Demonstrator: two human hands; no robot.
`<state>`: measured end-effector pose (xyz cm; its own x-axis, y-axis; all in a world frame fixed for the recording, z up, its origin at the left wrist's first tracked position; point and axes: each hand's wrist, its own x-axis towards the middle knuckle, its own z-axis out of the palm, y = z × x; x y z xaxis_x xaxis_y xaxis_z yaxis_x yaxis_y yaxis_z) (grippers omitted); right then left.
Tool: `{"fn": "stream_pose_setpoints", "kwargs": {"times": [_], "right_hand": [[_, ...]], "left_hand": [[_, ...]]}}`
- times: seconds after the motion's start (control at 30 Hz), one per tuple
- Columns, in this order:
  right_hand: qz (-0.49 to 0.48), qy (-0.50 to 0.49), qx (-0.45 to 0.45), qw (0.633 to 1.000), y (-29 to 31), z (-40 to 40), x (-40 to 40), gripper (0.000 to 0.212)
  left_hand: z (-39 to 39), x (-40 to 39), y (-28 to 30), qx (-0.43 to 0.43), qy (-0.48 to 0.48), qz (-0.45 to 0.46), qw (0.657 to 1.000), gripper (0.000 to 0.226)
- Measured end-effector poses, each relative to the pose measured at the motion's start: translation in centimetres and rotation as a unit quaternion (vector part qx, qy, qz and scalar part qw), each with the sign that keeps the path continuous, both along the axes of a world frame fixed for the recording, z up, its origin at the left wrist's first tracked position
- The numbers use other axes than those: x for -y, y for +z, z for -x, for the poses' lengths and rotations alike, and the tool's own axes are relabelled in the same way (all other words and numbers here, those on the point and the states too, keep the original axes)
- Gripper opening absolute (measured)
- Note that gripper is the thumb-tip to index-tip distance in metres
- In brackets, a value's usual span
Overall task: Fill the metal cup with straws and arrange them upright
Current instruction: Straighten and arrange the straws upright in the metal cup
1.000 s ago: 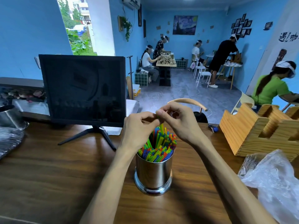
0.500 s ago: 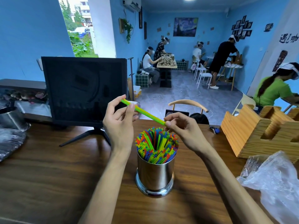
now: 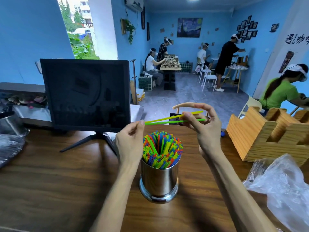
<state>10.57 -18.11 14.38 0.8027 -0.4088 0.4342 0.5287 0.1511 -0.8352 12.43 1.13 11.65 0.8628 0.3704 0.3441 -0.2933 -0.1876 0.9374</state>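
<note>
Metal cup: polished steel cylinder, flared base, upright on the wooden table between my forearms.
Straws in cup: packed, multicoloured, fanned outward.
My right hand: pinches a yellow straw and a green straw above the cup.
My left hand: fingertips pinch their left ends.

The cup stands mid-tabletop, straws in it. The monitor stands behind it, toward the far left edge. The rack sits at the right edge, the bag before it.
</note>
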Motion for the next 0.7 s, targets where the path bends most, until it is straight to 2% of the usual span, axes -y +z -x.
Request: {"fn": "stream_pose_setpoints", "kwargs": {"times": [0.13,0.23,0.3,0.37,0.43,0.53,0.57,0.63,0.7], "right_hand": [[-0.025,-0.027,0.032,0.999,1.2,0.0,-0.3,0.032],[-0.041,-0.011,0.045,0.998,1.8,-0.2,-0.7,0.015],[-0.019,-0.002,0.043,0.999,2.1,-0.3,-0.9,0.008],[0.043,0.005,0.032,0.999,2.3,-0.5,-0.7,0.01],[0.155,-0.01,0.015,0.988,2.1,-0.7,-0.6,0.023],[0.318,-0.022,0.019,0.948,0.8,-0.8,-1.2,0.051],[0.352,-0.014,0.018,0.936,0.1,-0.7,-1.6,0.053],[0.415,-0.01,0.015,0.909,-1.4,-0.8,-2.1,0.036],[0.503,-0.029,0.016,0.864,-2.8,-1.2,-1.9,0.017]], "left_hand": [[0.0,0.0,-0.7,-0.031,-0.036,0.001,0.999,0.018],[0.3,0.1,-0.9,-0.059,-0.092,0.026,0.994,0.004],[0.4,-0.2,-1.0,-0.075,-0.136,0.008,0.988,0.014],[0.5,-0.6,-0.9,-0.092,-0.163,-0.068,0.98,0.022],[0.5,-1.1,-0.8,-0.098,-0.168,-0.129,0.972,0.021],[0.5,-1.3,-0.4,-0.06,-0.141,-0.167,0.974,0.018],[0.4,-1.2,-0.4,-0.044,-0.135,-0.166,0.976,0.019],[0.4,-1.1,-0.4,-0.02,-0.135,-0.15,0.979,0.021],[0.4,-1.1,-0.5,-0.008,-0.136,-0.141,0.981,0.021]]}}
